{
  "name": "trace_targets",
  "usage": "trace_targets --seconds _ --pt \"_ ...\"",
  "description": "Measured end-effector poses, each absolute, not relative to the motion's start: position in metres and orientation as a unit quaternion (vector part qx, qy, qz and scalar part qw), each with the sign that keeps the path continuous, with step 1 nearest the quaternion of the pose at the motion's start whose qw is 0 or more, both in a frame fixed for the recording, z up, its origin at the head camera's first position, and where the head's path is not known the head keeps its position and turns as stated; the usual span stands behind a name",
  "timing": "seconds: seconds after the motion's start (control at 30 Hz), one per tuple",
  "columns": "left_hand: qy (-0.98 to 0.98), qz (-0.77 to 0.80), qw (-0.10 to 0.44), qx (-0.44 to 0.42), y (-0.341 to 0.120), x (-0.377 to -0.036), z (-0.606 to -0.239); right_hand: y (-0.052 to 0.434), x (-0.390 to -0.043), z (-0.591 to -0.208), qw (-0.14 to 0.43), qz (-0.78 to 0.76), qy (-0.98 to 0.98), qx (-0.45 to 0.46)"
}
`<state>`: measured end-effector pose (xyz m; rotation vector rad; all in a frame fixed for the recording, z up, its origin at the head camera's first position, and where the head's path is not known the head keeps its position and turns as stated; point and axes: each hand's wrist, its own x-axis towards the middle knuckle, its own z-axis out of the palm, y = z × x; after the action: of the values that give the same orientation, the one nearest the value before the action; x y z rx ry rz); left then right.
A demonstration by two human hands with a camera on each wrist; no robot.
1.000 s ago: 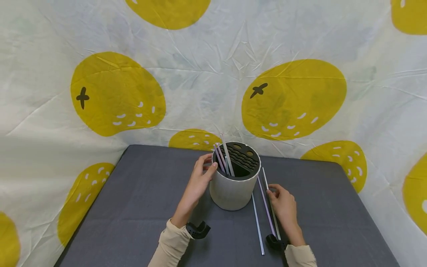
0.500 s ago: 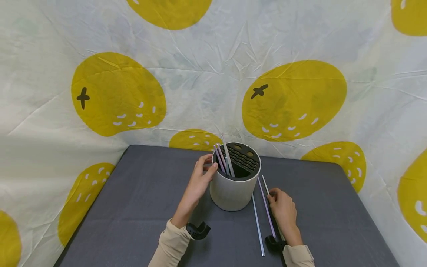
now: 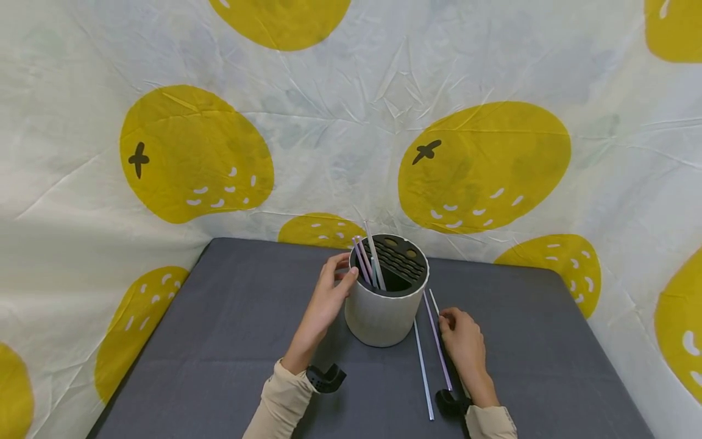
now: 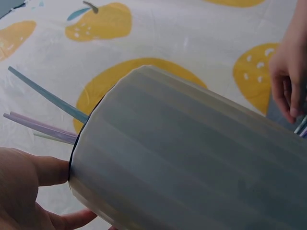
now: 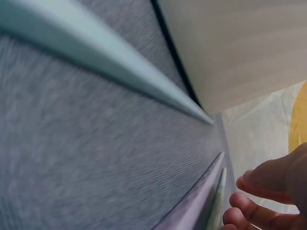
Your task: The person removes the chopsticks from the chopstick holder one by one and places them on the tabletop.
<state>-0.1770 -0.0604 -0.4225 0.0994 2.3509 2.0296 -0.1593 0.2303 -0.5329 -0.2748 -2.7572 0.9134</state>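
Note:
A cream cylindrical utensil holder (image 3: 381,320) with a black slotted top stands upright. Several slim sticks like chopsticks, lilac, bluish and whitish, lean in its front compartment; one pale stick (image 3: 373,251) rises highest. My left hand (image 3: 325,299) grips the holder's left rim, thumb (image 4: 53,170) against the edge. Right of the holder my right hand (image 3: 463,342) hovers low with bent fingers beside a whitish stick (image 3: 433,300), whose lower length it hides. In the right wrist view a gap shows between thumb and index finger. A lilac stick (image 3: 437,340) and a blue stick (image 3: 423,372) lie alongside.
The dark grey table (image 3: 241,329) extends to both sides, its back edge just behind the holder. A white cloth (image 3: 334,146) printed with yellow fruit hangs behind and at the sides. Each wrist wears a black camera mount (image 3: 326,378).
The whitish stick has slid slightly back toward me, its far tip now lower beside the holder. My right hand has shifted a little, while my left hand and the holder stay put.

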Motion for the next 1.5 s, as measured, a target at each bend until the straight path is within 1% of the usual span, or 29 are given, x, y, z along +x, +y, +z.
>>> trace_targets --seconds 0.2,0.33,0.5,0.63,0.83,0.93,1.1,1.33,1.5 --pt "0.759 0.650 0.019 0.028 -0.060 -0.177 -0.423 0.224 -0.160 -0.524 0.178 0.376 -0.908 -0.055" --pt "0.762 0.647 0.019 0.028 -0.061 -0.177 -0.424 0.217 -0.158 -0.510 0.235 0.443 -0.865 -0.023" --pt "0.764 0.644 0.019 0.028 -0.060 -0.177 -0.423 0.208 -0.155 -0.487 0.322 0.488 -0.810 0.043" --pt "0.763 0.645 0.016 0.028 -0.060 -0.178 -0.421 0.202 -0.151 -0.470 0.352 0.498 -0.786 0.106" --pt "0.762 0.646 0.014 0.032 -0.059 -0.178 -0.421 0.187 -0.147 -0.452 0.357 0.483 -0.762 0.240" --pt "0.762 0.646 0.013 0.032 -0.059 -0.177 -0.422 0.179 -0.147 -0.449 0.344 0.467 -0.766 0.276" --pt "0.762 0.647 0.012 0.030 -0.058 -0.178 -0.421 0.169 -0.147 -0.444 0.328 0.407 -0.802 0.288" --pt "0.758 0.652 0.008 0.032 -0.058 -0.179 -0.422 0.163 -0.149 -0.430 0.288 0.310 -0.868 0.260" --pt "0.761 0.648 0.007 0.031 -0.058 -0.179 -0.422 0.155 -0.154 -0.425 0.288 0.268 -0.881 0.264"
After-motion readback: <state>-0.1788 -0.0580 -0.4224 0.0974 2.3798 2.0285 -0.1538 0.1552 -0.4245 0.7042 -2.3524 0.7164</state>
